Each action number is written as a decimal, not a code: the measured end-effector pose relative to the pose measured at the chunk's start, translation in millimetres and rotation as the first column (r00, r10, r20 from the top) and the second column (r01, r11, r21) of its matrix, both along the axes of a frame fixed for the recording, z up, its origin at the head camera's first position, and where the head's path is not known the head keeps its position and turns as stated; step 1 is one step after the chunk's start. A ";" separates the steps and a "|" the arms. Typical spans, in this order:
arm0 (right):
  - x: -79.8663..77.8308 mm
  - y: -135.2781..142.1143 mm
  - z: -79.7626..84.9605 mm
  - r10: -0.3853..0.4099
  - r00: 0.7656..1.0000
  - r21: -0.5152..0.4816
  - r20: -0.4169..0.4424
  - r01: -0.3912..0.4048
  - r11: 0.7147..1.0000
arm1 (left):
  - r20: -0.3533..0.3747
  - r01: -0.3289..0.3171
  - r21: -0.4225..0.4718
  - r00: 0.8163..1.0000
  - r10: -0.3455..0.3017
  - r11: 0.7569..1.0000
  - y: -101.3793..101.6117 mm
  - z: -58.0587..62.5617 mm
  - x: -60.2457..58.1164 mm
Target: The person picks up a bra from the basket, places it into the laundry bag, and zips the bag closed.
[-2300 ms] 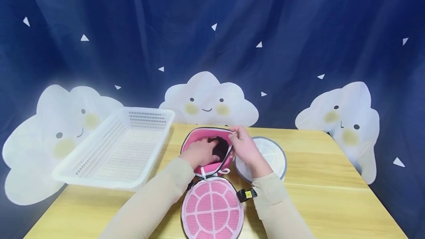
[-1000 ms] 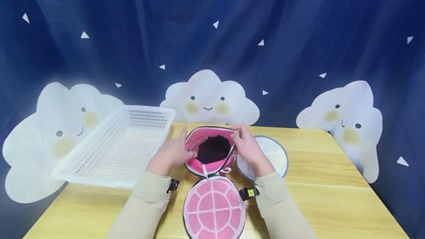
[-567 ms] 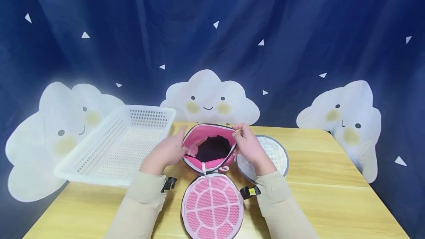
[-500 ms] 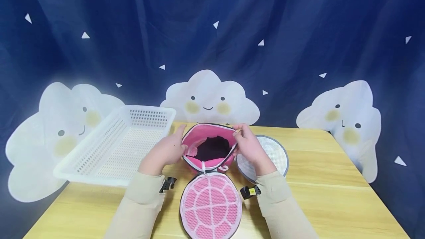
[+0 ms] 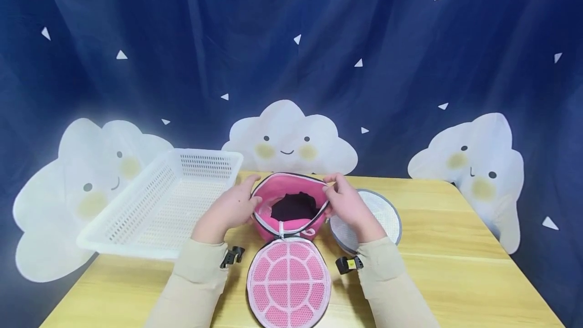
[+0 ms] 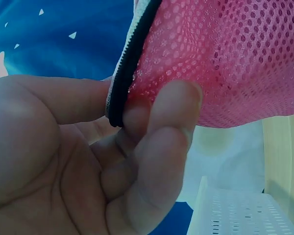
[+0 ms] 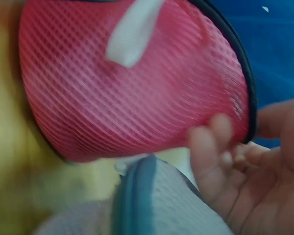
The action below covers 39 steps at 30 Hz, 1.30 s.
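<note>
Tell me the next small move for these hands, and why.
Probably the left hand should let go of the pink mesh bag and lift its round lid toward the mouth, while the right hand steadies the other side. Both hands pinch the bag's edge, the dark item lies inside, and the lid lies folded open toward the person, so closing seems sensible.

An indoor spot, though home or staged studio cannot be told: a dark blue curtain (image 5: 291, 75) printed with smiling clouds (image 5: 287, 128) and small white triangles (image 5: 121, 55) covers the whole far side, just behind a wood-grain surface (image 5: 451, 247).
</note>
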State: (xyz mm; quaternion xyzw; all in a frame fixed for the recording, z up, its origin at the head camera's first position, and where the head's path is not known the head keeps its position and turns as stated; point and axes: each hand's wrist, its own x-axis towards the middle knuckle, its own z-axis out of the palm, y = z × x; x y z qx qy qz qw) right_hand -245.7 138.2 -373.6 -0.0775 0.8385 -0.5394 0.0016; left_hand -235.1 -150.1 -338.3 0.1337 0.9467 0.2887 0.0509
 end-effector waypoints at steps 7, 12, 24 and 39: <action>16.4 11.3 29.7 0.043 0.986 0.299 -0.162 0.008 0.954 | -0.057 0.048 0.037 0.997 -0.046 0.998 -1.0 -1.0 1.8; 36.2 17.8 44.0 0.310 0.909 0.444 -0.279 -0.164 0.881 | -0.076 0.085 0.038 0.994 -0.082 0.996 1.0 2.8 0.6; 65.5 9.8 30.9 0.714 0.700 0.668 0.009 -0.535 0.517 | -0.106 0.086 -0.011 0.991 -0.086 0.996 0.6 10.5 -4.0; 70.4 8.5 -9.6 0.786 0.611 0.654 0.095 -0.634 0.413 | -0.089 0.078 0.034 0.993 -0.075 0.996 -8.3 -0.9 0.3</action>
